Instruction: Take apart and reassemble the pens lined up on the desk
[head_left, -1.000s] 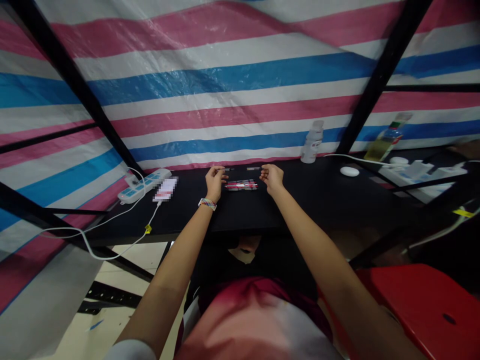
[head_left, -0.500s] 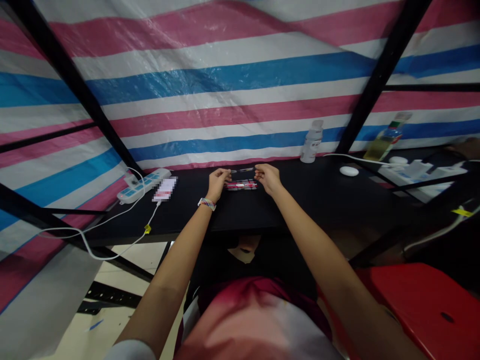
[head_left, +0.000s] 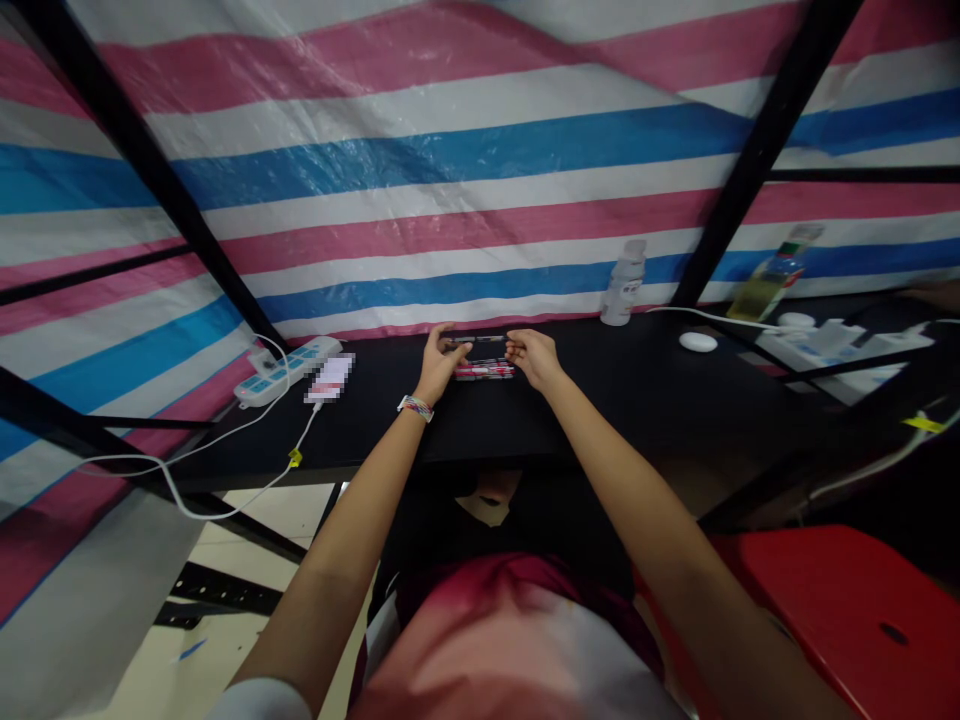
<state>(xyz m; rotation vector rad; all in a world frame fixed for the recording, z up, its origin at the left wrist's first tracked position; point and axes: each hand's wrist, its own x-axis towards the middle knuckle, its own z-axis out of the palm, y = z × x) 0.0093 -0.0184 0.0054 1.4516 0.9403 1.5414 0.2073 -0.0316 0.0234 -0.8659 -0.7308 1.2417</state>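
Observation:
My right hand (head_left: 531, 358) is closed in a pinch at the right end of a thin dark pen (head_left: 486, 339), which lies crosswise between my hands. My left hand (head_left: 436, 365) is at the pen's left end, thumb and forefinger spread apart around it. Whether the left fingers touch the pen I cannot tell. Just nearer to me, several pink, white and dark pens (head_left: 486, 370) lie side by side on the black table (head_left: 390, 420). Their left ends are partly hidden by my left hand.
To the left are a phone (head_left: 330, 378) on a charging cable and a white power strip (head_left: 289, 370). A white bottle (head_left: 624, 285), a white oval case (head_left: 698, 342) and a bottle of yellowish liquid (head_left: 769, 280) stand right. Black posts and striped sheeting (head_left: 480, 220) edge the table.
My left hand's fingers have gone from a pinch to spread, with the forefinger raised. The pen between my hands and my right hand have shifted slightly left.

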